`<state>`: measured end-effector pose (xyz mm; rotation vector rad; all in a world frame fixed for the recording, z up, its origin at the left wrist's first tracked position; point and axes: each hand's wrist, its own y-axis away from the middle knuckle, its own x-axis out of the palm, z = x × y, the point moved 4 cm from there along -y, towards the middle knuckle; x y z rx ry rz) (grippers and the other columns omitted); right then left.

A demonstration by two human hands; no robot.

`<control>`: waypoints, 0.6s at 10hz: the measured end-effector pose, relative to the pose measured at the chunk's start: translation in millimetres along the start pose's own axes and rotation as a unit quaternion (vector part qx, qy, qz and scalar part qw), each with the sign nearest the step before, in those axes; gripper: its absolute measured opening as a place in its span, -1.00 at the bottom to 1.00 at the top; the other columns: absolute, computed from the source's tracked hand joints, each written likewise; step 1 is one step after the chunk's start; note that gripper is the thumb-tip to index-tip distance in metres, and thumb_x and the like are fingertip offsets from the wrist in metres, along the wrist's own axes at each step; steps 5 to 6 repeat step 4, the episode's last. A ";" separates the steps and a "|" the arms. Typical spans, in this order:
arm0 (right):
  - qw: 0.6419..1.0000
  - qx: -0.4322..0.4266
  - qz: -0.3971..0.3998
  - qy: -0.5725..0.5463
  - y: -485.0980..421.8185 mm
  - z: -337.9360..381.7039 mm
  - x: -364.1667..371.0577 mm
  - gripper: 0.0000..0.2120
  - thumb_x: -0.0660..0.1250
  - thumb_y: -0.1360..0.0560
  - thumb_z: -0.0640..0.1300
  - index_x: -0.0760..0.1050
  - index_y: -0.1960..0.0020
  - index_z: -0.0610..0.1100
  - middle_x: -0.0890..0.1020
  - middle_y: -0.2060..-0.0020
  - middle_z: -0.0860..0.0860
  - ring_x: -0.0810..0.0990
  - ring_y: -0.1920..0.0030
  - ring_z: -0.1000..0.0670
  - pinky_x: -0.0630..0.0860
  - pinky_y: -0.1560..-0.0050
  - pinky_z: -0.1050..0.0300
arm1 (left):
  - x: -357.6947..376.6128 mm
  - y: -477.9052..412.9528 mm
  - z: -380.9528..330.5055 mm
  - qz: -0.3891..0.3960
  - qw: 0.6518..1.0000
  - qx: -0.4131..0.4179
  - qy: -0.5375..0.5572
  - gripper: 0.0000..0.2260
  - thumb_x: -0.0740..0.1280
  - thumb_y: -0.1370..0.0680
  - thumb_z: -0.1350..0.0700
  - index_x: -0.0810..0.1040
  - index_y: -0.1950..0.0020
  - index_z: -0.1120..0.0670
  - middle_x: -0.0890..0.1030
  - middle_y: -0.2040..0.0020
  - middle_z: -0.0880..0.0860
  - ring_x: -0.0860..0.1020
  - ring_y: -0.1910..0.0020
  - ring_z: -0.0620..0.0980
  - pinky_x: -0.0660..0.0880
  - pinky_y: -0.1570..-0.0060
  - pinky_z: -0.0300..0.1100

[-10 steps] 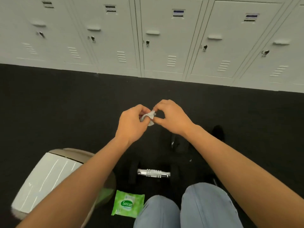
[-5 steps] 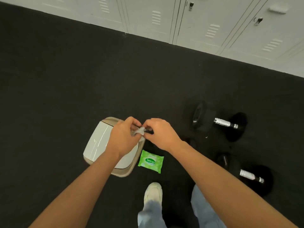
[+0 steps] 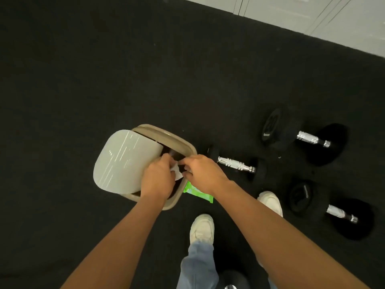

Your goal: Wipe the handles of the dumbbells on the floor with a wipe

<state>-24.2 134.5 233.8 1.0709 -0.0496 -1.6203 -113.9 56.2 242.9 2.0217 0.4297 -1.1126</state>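
A crumpled white wipe (image 3: 175,171) sits between my two hands, directly over the opening of a beige bin (image 3: 177,140). My left hand (image 3: 157,179) grips it from the left, and my right hand (image 3: 201,173) pinches it from the right. Three black dumbbells with chrome handles lie on the dark floor to the right: a small one (image 3: 235,163) nearest my right hand, a large one (image 3: 312,139) behind it, and another (image 3: 341,213) at the lower right. A fourth dumbbell (image 3: 230,285) peeks in at the bottom edge.
The bin's pale swing lid (image 3: 123,161) is tilted open to the left. A green wipe packet (image 3: 198,191) lies on the floor beside the bin, partly under my right wrist. My white shoes (image 3: 203,227) stand below. White lockers (image 3: 325,15) line the far right.
The view has tipped down and moved closer to the bin. Both hands, still holding the wipe, now hover over the bin's opening, and its lid is tilted open.
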 end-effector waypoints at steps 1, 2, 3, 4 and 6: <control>1.000 -0.005 -0.002 0.005 1.4 -2.7 5.6 -0.70 0.27 -0.54 -0.11 0.46 -0.26 -0.10 0.54 -0.13 -0.05 0.48 -0.17 -0.06 0.49 -0.15 -0.02 | 7.7 -0.6 -1.0 0.007 0.999 -0.005 -0.043 -0.81 0.31 -0.53 0.14 0.46 -0.14 0.02 0.60 -0.05 0.02 0.59 0.01 0.00 0.50 -0.07 -0.11; 1.000 0.003 0.006 0.003 8.1 -4.9 5.3 -0.71 0.26 -0.54 -0.11 0.46 -0.26 -0.09 0.53 -0.16 -0.04 0.47 -0.20 -0.05 0.48 -0.16 0.01 | 6.3 3.5 -5.5 0.018 0.999 -0.007 -0.040 -0.78 0.32 -0.53 0.14 0.47 -0.16 0.04 0.60 -0.07 0.04 0.58 -0.01 0.01 0.50 -0.06 -0.13; 1.000 0.003 -0.012 0.000 16.0 -2.8 -2.9 -0.67 0.26 -0.55 -0.12 0.42 -0.31 -0.06 0.52 -0.21 -0.03 0.44 -0.25 -0.04 0.45 -0.18 0.02 | -1.0 8.9 -13.3 0.021 1.000 -0.008 -0.013 -0.77 0.29 -0.54 0.15 0.46 -0.20 0.05 0.58 -0.11 0.04 0.56 -0.05 0.02 0.48 -0.11 -0.12; 1.000 0.019 -0.021 0.010 22.5 -0.6 -15.9 -0.66 0.25 -0.56 -0.11 0.42 -0.32 -0.09 0.52 -0.21 -0.04 0.44 -0.24 -0.05 0.45 -0.15 0.03 | -9.3 14.8 -23.5 0.021 0.999 -0.002 -0.028 -0.74 0.30 -0.54 0.13 0.45 -0.23 0.05 0.57 -0.14 0.04 0.54 -0.09 0.00 0.47 -0.09 -0.18; 1.000 0.019 -0.021 0.010 22.5 -0.6 -15.9 -0.66 0.25 -0.56 -0.11 0.42 -0.32 -0.09 0.52 -0.21 -0.04 0.44 -0.24 -0.05 0.45 -0.15 0.03 | -9.3 14.8 -23.5 0.021 0.999 -0.002 -0.028 -0.74 0.30 -0.54 0.13 0.45 -0.23 0.05 0.57 -0.14 0.04 0.54 -0.09 0.00 0.47 -0.09 -0.18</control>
